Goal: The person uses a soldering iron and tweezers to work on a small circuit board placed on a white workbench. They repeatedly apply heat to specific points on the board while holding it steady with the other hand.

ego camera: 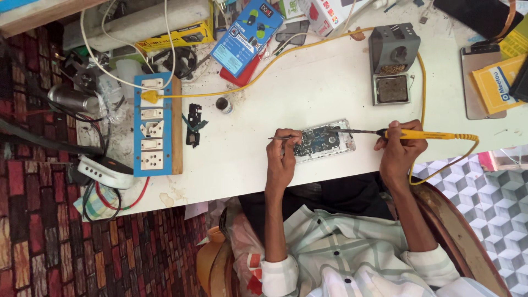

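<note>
Yellow soldering iron (423, 134), blue socket board (152, 125), white table (308, 82).

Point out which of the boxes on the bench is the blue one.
The flat blue box lying tilted near the top middle of the white bench, over a red item. The long box to its left is yellow and black.

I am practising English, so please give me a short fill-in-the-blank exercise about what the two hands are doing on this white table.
1. The right hand holds a soldering iron with a ____ handle.
2. The left hand holds thin metal ____.
3. Both tools point at an opened ____ on the table.
4. The iron's cord runs to a ____ socket board.

Missing words: yellow; tweezers; phone; blue
</note>
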